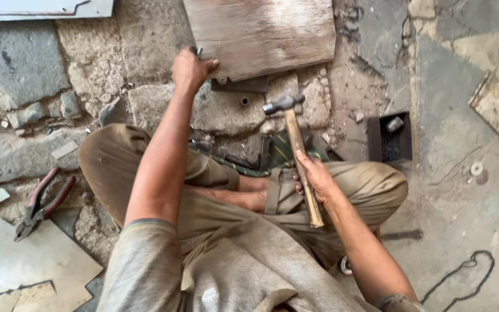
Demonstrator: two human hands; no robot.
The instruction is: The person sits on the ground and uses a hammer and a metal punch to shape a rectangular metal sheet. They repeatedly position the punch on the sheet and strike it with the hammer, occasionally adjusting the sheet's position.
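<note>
My left hand (pixel 192 68) grips the near left corner of a brownish flat sheet (pixel 261 34) lying on the stone floor ahead of me. A dark metal block (pixel 241 85) lies under the sheet's near edge. My right hand (pixel 314 176) holds a hammer (pixel 295 144) by its wooden handle; the steel head (pixel 281 104) hovers just below the sheet's near edge, over a rough stone. I sit cross-legged in khaki trousers, with both knees spread wide.
Red-handled pliers (pixel 41 202) lie on the floor at the left, beside pale metal sheet offcuts (pixel 30 260). A small dark open box (pixel 391 138) holding small parts sits at the right. A washer (pixel 476 169) and a loop of dark wire (pixel 463 277) lie further right.
</note>
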